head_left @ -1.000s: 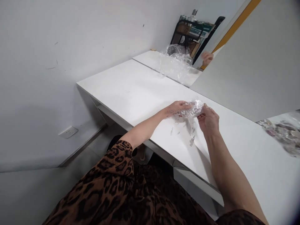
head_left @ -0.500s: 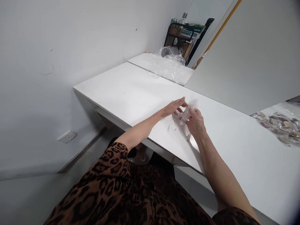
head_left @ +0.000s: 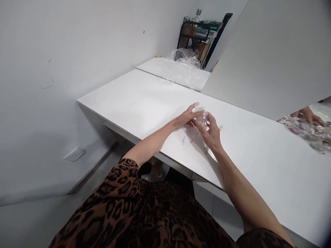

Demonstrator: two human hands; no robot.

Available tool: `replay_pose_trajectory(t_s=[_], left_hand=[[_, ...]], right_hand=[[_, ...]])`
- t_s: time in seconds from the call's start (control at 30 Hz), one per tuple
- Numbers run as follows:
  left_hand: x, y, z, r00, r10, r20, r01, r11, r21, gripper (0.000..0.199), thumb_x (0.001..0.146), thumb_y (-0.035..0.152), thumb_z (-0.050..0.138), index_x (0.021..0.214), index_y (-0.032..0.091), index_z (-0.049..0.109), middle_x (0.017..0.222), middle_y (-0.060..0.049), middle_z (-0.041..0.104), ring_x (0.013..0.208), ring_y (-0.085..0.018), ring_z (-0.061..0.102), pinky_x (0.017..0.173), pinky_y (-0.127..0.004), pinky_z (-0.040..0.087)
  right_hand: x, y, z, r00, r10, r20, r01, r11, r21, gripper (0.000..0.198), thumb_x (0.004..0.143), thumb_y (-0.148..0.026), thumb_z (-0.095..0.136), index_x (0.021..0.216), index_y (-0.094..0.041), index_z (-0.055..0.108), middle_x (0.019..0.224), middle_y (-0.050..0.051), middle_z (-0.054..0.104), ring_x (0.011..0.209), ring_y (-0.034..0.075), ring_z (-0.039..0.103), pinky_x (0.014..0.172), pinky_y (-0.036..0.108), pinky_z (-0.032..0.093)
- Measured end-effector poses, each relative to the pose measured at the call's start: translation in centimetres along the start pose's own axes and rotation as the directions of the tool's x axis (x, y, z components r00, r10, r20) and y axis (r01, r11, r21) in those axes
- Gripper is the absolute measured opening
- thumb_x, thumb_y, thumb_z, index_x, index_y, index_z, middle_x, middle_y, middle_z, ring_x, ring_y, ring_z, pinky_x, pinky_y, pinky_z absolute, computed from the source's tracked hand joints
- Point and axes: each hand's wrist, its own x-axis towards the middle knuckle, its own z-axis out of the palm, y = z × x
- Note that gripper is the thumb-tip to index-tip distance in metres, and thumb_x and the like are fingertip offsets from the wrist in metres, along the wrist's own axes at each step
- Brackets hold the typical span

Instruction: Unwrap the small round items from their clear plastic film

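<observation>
A small crumpled piece of clear plastic is between my two hands above the white table. My left hand reaches it from the left, its fingers bent against the plastic. From the right, my right hand grips the same plastic between thumb and fingers. Whether anything lies inside the plastic I cannot make out. Small greyish bits are scattered on the table under my hands, and another little scrap lies beside my right wrist.
A tall grey panel stands along the table's far edge. Behind it lie a heap of clear plastic film and clear-wrapped items, with another person's hand over them. A black rack holds boxes at the back.
My right hand has turned, its fingers now reaching up toward my left hand. The plastic has shifted slightly left. Another person's hand has appeared at the far right. The view has shifted a little.
</observation>
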Motion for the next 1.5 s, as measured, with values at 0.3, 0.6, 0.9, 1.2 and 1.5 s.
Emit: replay_pose_trajectory(t_s=[0.3, 0.6, 0.9, 1.2, 1.5], left_hand=[[0.5, -0.2, -0.1, 1.0, 0.018, -0.013, -0.018, 0.999, -0.032, 0.087, 0.081, 0.069, 0.079, 0.146, 0.025, 0.043, 0.09, -0.005, 0.071, 0.068, -0.016, 0.068, 0.068, -0.028, 0.053], [0.9, -0.5, -0.6, 1.0, 0.03, -0.007, -0.029, 0.998, 0.053, 0.073, 0.077, 0.068, 0.083, 0.129, 0.029, 0.051, 0.108, -0.003, 0.067, 0.067, -0.01, 0.068, 0.062, -0.023, 0.045], [1.1, 0.1, -0.9, 0.977, 0.175, -0.125, -0.157, 0.978, 0.139, 0.038, 0.079, 0.04, 0.084, 0.075, 0.017, 0.054, 0.096, -0.001, 0.069, 0.089, -0.011, 0.058, 0.079, -0.023, 0.04], [0.3, 1.3, -1.6, 0.986, 0.139, 0.092, -0.139, 0.99, -0.004, 0.029, 0.081, 0.028, 0.078, 0.073, 0.017, 0.052, 0.096, -0.004, 0.07, 0.091, -0.012, 0.061, 0.077, -0.024, 0.039], [1.3, 0.0, -1.1, 0.953, 0.094, -0.288, -0.124, 0.988, -0.089, 0.035, 0.095, 0.031, 0.073, 0.074, 0.02, 0.047, 0.064, 0.006, 0.047, 0.057, -0.007, 0.044, 0.062, -0.023, 0.039]], right_hand=[[0.4, -0.1, 0.3, 0.963, -0.017, -0.271, 0.082, 0.969, 0.231, 0.039, 0.088, -0.063, 0.074, 0.091, -0.025, 0.064, 0.095, 0.002, 0.07, 0.09, 0.019, 0.067, 0.088, 0.037, 0.056], [2.0, 1.0, -0.9, 0.91, 0.227, -0.346, -0.072, 0.91, 0.409, 0.053, 0.079, -0.072, 0.073, 0.08, -0.026, 0.046, 0.072, -0.004, 0.047, 0.062, 0.013, 0.049, 0.061, 0.029, 0.046], [3.1, 2.0, -2.3, 0.881, 0.317, -0.352, -0.09, 0.841, 0.533, 0.044, 0.081, -0.058, 0.074, 0.081, -0.025, 0.044, 0.083, 0.001, 0.063, 0.076, 0.018, 0.067, 0.067, 0.035, 0.058], [4.0, 1.5, -5.5, 0.861, 0.447, -0.243, -0.221, 0.758, 0.614, 0.024, 0.084, -0.038, 0.072, 0.08, -0.024, 0.053, 0.089, 0.002, 0.075, 0.071, 0.016, 0.069, 0.058, 0.027, 0.054], [1.8, -0.6, -3.0, 0.905, 0.179, 0.386, -0.308, 0.901, 0.304, 0.044, 0.065, -0.054, 0.097, 0.082, -0.021, 0.073, 0.088, 0.001, 0.074, 0.081, 0.016, 0.065, 0.078, 0.032, 0.053]])
